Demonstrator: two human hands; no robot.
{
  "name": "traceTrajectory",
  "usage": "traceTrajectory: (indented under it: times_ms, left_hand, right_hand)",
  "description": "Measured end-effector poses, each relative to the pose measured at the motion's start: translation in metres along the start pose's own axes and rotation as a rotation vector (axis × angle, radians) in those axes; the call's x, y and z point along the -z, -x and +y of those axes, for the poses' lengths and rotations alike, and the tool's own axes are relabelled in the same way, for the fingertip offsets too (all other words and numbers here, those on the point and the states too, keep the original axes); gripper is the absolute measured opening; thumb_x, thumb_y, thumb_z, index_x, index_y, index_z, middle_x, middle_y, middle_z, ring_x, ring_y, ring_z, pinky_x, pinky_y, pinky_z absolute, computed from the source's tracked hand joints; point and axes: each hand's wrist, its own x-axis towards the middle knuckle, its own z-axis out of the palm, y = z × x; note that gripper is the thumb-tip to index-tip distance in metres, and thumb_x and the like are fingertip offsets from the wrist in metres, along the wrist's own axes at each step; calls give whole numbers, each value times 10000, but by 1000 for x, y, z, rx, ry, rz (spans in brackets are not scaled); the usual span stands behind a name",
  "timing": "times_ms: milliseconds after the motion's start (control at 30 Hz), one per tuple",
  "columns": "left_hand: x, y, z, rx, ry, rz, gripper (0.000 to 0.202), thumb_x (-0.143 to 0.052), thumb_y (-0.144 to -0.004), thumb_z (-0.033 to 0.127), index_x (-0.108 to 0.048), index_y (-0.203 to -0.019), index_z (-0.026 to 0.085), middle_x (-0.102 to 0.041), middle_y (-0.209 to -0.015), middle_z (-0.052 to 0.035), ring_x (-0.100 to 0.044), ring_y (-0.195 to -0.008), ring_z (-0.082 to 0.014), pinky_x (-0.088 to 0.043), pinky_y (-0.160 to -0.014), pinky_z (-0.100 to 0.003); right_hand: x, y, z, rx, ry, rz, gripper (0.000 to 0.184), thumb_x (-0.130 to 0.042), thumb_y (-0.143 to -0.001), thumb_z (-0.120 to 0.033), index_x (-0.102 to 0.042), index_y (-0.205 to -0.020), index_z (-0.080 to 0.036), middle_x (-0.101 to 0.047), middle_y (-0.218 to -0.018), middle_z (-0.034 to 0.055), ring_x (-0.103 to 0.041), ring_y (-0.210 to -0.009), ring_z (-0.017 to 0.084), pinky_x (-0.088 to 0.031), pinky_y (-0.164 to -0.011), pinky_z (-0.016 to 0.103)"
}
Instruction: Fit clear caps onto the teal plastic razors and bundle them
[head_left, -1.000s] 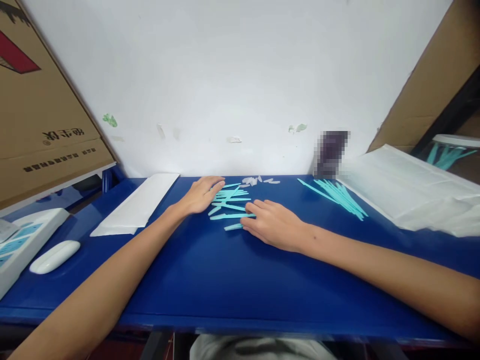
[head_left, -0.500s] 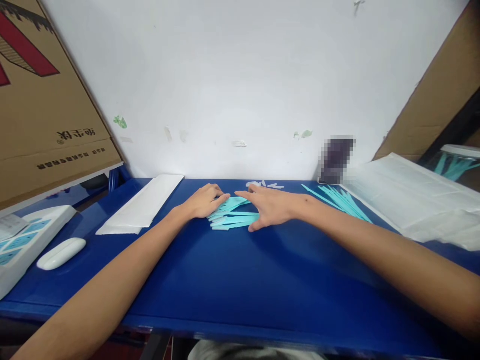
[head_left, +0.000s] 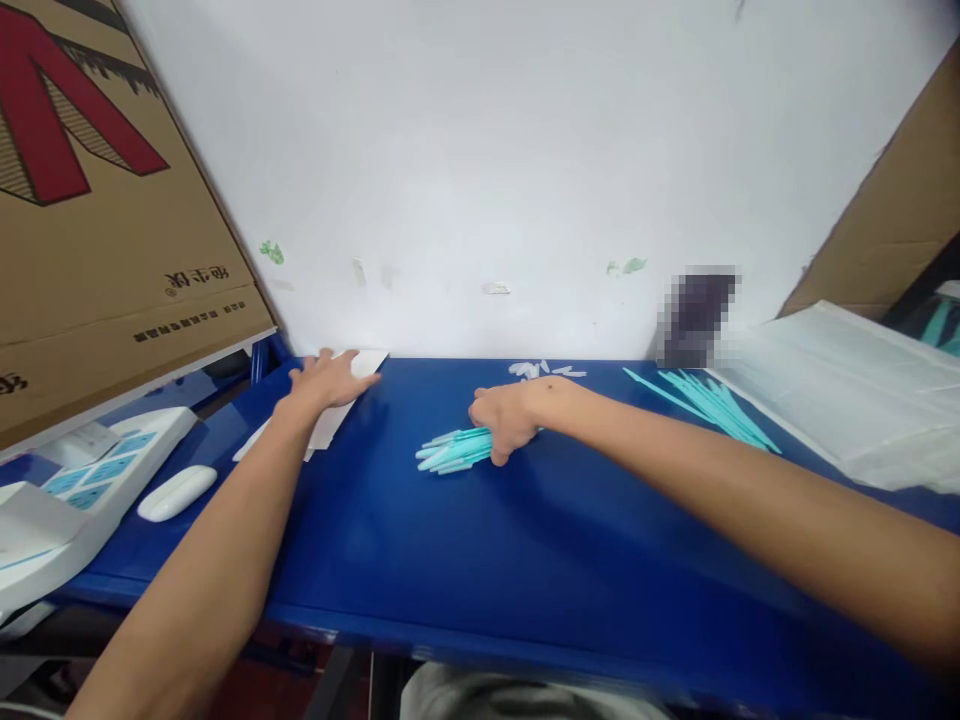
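Note:
A bundle of thin turquoise plastic sticks [head_left: 455,451] lies on the blue table, and my right hand [head_left: 510,420] is closed around its right end. The left ends of the sticks fan out slightly from my grip. My left hand [head_left: 330,380] is over the flat white sheets [head_left: 327,428] at the back left, fingers spread; whether it presses on them I cannot tell. Behind my right hand lie several small whitish translucent pieces [head_left: 531,370]. More turquoise sticks [head_left: 724,410] lie in a loose group to the right.
On the left stand a white device with blue panels [head_left: 161,425], a white rounded case [head_left: 178,493] and a printed cardboard box [head_left: 135,260]. White translucent packaging [head_left: 840,400] covers the right side. A blurred dark upright object [head_left: 697,320] leans against the wall [head_left: 480,180].
My left hand has left the turquoise sticks and moved left to the white sheets, opening out. My right hand has closed on the sticks, now gathered tighter. The view has shifted slightly left.

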Motion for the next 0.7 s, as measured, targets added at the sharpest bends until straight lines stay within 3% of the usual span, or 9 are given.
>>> traceTrajectory:
  times_ms: [67, 133, 200, 300, 400, 467, 533, 600, 700]
  left_hand:
    - [-6, -5, -21, 102, -23, -160, 991, -567, -775, 742, -343, -1571, 196, -376, -1544, -276, -410, -1339, -547, -388, -987, -686]
    - [-9, -6, -30, 98, 2, -215, 994, -569, -793, 711, -282, -1590, 191, -383, -1534, -286, -432, -1334, -530, -404, -987, -657]
    - [-5, -2, -29, 68, 33, -132, 940, -562, -822, 665, -275, -1589, 204, -391, -1523, -285, -446, -1326, -522, -412, -986, -645]
    - [13, 9, -13, 24, 133, 112, 894, -591, -820, 611, -316, -1568, 206, -361, -1533, -272, -427, -1338, -522, -393, -1018, -644]
    - [32, 24, 16, -150, 509, 273, 846, -624, -796, 555, -372, -1529, 218, -417, -1511, -200, -492, -1301, -442, -398, -1064, -578]
    - [37, 37, 43, -260, 986, 270, 770, -558, -830, 495, -352, -1525, 235, -507, -1435, -148, -601, -1168, -358, -487, -986, -509]
    - [34, 51, 71, -293, 1415, 158, 760, -501, -824, 401, -291, -1537, 243, -595, -1315, -113, -648, -1066, -321, -548, -878, -473]
    - [25, 66, 95, -255, 1606, -28, 851, -546, -758, 294, -237, -1550, 269, -628, -1257, -91, -670, -1006, -303, -570, -816, -448]
    - [9, 84, 117, -120, 1628, -251, 981, -567, -732, 218, -79, -1579, 296, -630, -1250, -102, -685, -965, -294, -577, -794, -453]
  right_hand:
    - [-4, 1, -5, 31, 13, 14, 380, -698, -798, -376, -696, -1076, -117, -654, -1211, 165, -694, -857, 261, -512, -626, 333]
    - [-12, 4, -7, 66, 37, 63, 311, -670, -831, -322, -694, -1053, -106, -672, -1157, 171, -691, -875, 271, -500, -631, 331]
    - [-23, 9, -7, 108, 63, 136, 319, -634, -863, -280, -666, -1123, -98, -654, -1195, 191, -673, -971, 295, -495, -688, 344]
    - [-44, 19, 0, 156, 86, 258, 308, -538, -929, -272, -610, -1182, -111, -639, -1198, 185, -634, -1052, 300, -470, -766, 355]
    - [-64, 32, 14, 172, -16, 415, 173, -460, -943, -245, -580, -1034, -161, -661, -978, 108, -624, -828, 225, -409, -670, 321]
    - [-75, 40, 24, 171, -241, 506, 72, -464, -904, -212, -532, -920, -194, -615, -812, 36, -545, -661, 167, -347, -600, 299]
    - [-86, 45, 34, 156, -606, 607, 33, -480, -846, -184, -484, -828, -211, -525, -696, -18, -454, -583, 134, -306, -565, 285]
    - [-96, 46, 42, 151, -1038, 710, 95, -519, -804, -199, -439, -757, -220, -425, -628, -49, -366, -534, 110, -270, -525, 273]
    - [-109, 43, 47, 172, -1556, 780, 253, -637, -800, -304, -405, -728, -232, -295, -563, -93, -225, -469, 75, -187, -466, 255]
